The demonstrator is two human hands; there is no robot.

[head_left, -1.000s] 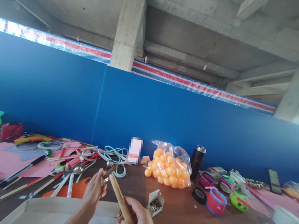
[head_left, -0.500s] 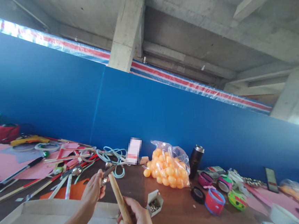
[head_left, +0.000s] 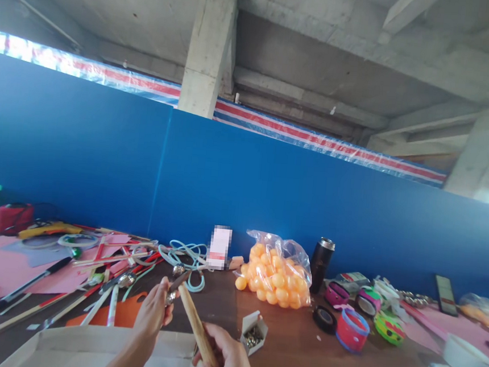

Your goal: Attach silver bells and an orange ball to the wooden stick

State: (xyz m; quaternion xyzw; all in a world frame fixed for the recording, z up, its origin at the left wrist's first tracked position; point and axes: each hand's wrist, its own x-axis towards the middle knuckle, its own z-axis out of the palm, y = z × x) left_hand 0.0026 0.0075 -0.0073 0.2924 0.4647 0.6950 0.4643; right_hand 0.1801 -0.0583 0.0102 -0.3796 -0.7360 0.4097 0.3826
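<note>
Wood-handled hammer (head_left: 193, 317) at lower ctr of frame, handle slanting up-left. My R hand (head_left: 227, 354): fingers wrapped round handle's lower end, near bottom ctr. My L hand (head_left: 152, 308): fingers curled in narrow on the dark metal head, at its left side; shiny metal bit (head_left: 170, 298) btwn thumb & fingers, can't tell if part of head. Small open box (head_left: 261, 324) just right of R hand, w/ metal pcs inside.
</note>
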